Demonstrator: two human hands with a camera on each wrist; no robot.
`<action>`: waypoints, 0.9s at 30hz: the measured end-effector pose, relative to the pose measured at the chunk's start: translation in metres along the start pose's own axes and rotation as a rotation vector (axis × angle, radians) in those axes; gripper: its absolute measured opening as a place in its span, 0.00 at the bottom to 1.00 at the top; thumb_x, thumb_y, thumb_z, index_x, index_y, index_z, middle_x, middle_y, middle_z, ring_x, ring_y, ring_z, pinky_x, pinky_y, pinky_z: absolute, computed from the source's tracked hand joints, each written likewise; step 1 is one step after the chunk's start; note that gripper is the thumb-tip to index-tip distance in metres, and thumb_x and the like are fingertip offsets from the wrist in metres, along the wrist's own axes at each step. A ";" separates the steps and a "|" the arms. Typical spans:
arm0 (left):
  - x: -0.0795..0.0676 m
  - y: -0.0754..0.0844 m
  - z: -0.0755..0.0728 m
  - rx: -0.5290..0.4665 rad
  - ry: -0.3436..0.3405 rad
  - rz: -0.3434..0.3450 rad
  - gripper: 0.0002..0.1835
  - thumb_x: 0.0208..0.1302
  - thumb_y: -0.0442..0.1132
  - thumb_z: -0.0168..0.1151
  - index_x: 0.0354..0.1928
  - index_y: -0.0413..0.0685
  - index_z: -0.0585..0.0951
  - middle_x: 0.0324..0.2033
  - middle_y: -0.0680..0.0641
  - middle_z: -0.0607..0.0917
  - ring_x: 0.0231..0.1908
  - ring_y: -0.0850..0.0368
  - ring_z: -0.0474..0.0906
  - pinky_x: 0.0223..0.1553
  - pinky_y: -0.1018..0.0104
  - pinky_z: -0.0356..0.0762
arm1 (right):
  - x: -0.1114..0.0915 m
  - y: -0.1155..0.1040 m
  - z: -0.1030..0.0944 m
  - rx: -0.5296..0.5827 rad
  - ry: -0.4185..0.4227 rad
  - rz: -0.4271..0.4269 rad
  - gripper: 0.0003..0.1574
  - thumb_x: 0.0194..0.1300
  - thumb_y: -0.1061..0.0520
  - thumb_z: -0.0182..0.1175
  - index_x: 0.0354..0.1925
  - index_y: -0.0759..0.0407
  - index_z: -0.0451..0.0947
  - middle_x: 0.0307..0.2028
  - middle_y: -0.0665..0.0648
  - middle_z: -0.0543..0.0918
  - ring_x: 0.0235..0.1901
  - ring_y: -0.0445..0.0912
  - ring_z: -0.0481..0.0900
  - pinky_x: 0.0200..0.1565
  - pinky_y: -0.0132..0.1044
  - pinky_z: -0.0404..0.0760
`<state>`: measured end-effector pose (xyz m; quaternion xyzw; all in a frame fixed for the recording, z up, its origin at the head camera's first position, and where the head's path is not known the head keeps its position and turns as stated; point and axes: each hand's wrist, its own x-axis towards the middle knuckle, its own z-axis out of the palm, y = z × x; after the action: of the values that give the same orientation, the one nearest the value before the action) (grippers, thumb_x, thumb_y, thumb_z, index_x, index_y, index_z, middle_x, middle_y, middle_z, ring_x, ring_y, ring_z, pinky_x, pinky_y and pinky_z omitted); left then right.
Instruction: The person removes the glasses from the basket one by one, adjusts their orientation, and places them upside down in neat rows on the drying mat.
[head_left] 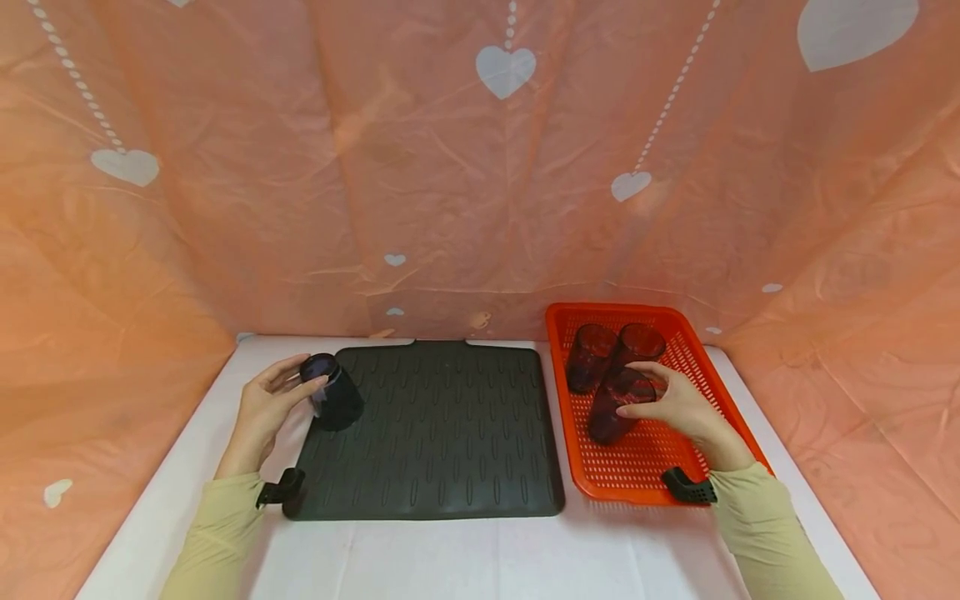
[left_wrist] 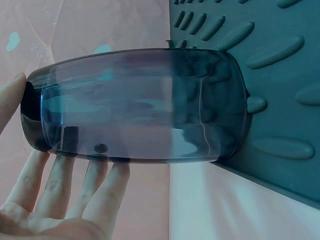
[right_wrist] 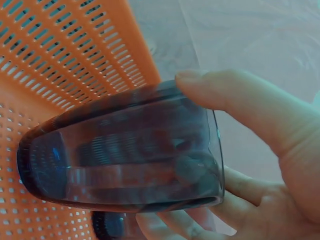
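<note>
A dark tinted drinking glass stands upside down on the left edge of the dark drying mat. My left hand grips it near its upturned base, thumb on one side and fingers on the other; in the left wrist view its rim meets the mat. Inside the orange basket, my right hand holds a second dark glass around its upper end. The right wrist view shows that glass with its open rim toward the palm and its base at the basket floor.
Two more dark glasses, one at the left and one at the back, stand in the basket behind the held one. A white-covered table lies under mat and basket. Orange sheeting with hearts hangs behind and at both sides.
</note>
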<state>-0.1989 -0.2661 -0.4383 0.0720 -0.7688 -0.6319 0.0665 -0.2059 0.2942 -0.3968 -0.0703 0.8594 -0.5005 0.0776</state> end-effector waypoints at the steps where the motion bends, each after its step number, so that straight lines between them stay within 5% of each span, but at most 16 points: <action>1: 0.000 0.000 0.000 0.000 -0.002 0.003 0.36 0.58 0.46 0.70 0.67 0.45 0.69 0.62 0.46 0.72 0.56 0.58 0.68 0.43 0.82 0.73 | -0.001 -0.001 -0.001 0.002 0.005 -0.003 0.49 0.51 0.57 0.75 0.66 0.65 0.63 0.56 0.70 0.74 0.51 0.58 0.74 0.42 0.34 0.77; 10: 0.002 -0.001 0.001 -0.017 -0.007 0.010 0.36 0.57 0.46 0.71 0.66 0.45 0.70 0.58 0.51 0.74 0.53 0.62 0.69 0.44 0.81 0.74 | -0.012 -0.019 -0.014 0.026 0.042 -0.033 0.47 0.53 0.57 0.73 0.67 0.62 0.62 0.64 0.63 0.65 0.62 0.58 0.64 0.46 0.28 0.73; 19: 0.000 -0.002 0.001 0.004 -0.001 0.011 0.36 0.57 0.48 0.71 0.66 0.46 0.71 0.58 0.50 0.74 0.54 0.60 0.69 0.44 0.82 0.73 | -0.019 -0.042 -0.018 -0.006 0.104 -0.099 0.45 0.54 0.54 0.73 0.66 0.59 0.64 0.63 0.58 0.69 0.59 0.48 0.69 0.49 0.27 0.72; 27: 0.000 0.000 0.002 -0.024 -0.006 -0.001 0.36 0.56 0.47 0.71 0.66 0.46 0.71 0.57 0.51 0.74 0.54 0.60 0.69 0.43 0.82 0.73 | -0.022 -0.060 -0.018 0.031 0.159 -0.047 0.48 0.54 0.50 0.73 0.68 0.55 0.63 0.66 0.57 0.65 0.66 0.59 0.58 0.62 0.56 0.60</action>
<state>-0.1993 -0.2646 -0.4391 0.0698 -0.7614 -0.6412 0.0649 -0.1859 0.2848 -0.3343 -0.0494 0.8530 -0.5195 -0.0017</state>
